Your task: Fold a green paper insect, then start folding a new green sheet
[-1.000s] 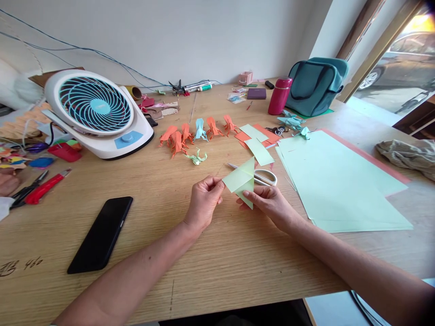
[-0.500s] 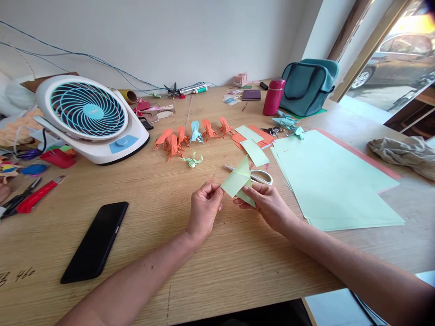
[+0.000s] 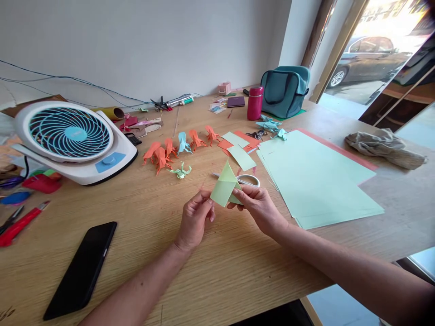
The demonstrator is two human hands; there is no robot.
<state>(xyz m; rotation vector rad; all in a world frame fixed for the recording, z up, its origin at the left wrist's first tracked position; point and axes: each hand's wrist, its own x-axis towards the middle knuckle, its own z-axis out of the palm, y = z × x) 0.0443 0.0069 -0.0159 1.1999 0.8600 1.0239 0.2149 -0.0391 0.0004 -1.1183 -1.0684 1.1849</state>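
A light green piece of paper (image 3: 223, 188), partly folded to a point at its top, is held up between both hands. My left hand (image 3: 195, 218) pinches its lower left corner with thumb and fingers. On the other side my right hand (image 3: 256, 204) grips it, thumb in front and fingers behind. Just beyond the paper lie scissors (image 3: 249, 180) with white handles, partly hidden by it. Two green paper strips (image 3: 241, 157) rest past the scissors on orange paper (image 3: 249, 139). A green folded paper figure (image 3: 181, 170) stands to the left.
Several orange folded figures (image 3: 161, 158) and a blue one (image 3: 184, 143) stand in a row. Large green sheets (image 3: 319, 181) lie at right. A black phone (image 3: 81, 269) and a white fan (image 3: 74, 140) are at left; a pink bottle (image 3: 254, 103) and teal bag (image 3: 285, 93) stand behind.
The camera view has turned to the right, so the tabletop things appear farther left. The green paper now points more upright, with both hands still holding it.
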